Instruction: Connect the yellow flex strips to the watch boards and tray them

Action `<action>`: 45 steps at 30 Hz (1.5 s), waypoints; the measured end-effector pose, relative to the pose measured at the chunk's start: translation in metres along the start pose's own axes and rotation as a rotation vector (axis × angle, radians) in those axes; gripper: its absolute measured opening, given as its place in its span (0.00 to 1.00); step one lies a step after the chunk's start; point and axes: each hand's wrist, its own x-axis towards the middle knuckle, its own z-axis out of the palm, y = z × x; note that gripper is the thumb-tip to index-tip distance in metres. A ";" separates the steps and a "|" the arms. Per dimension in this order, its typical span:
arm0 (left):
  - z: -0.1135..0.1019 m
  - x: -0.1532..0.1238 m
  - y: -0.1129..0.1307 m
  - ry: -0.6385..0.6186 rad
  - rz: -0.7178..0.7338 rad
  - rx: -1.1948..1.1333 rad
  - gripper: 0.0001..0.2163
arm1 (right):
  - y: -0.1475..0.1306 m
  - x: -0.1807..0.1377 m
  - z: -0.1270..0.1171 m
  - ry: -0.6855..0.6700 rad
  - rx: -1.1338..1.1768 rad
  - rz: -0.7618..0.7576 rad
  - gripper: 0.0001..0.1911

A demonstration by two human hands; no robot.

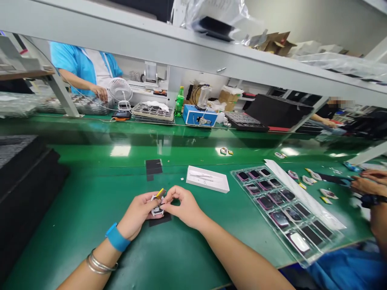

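My left hand [139, 213] and my right hand [183, 206] meet over the green bench, both closed on one small white and black part [157, 206] with a yellow tab sticking up from it. My left wrist wears a blue band and metal bangles. A dark square pad [160, 219] lies on the bench right under the part. Just beyond my hands sits a flat white box [207, 179] with tweezers on it.
A clear tray [282, 205] of small dark screens lies to the right, with a white strip along it. Black foam stacks [24, 181] stand at left. A co-worker's hands [367, 181] work at far right; another person in blue stands across the bench.
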 end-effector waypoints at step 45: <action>-0.001 0.001 -0.002 -0.014 -0.009 -0.017 0.15 | 0.006 -0.003 0.007 0.040 -0.146 -0.025 0.05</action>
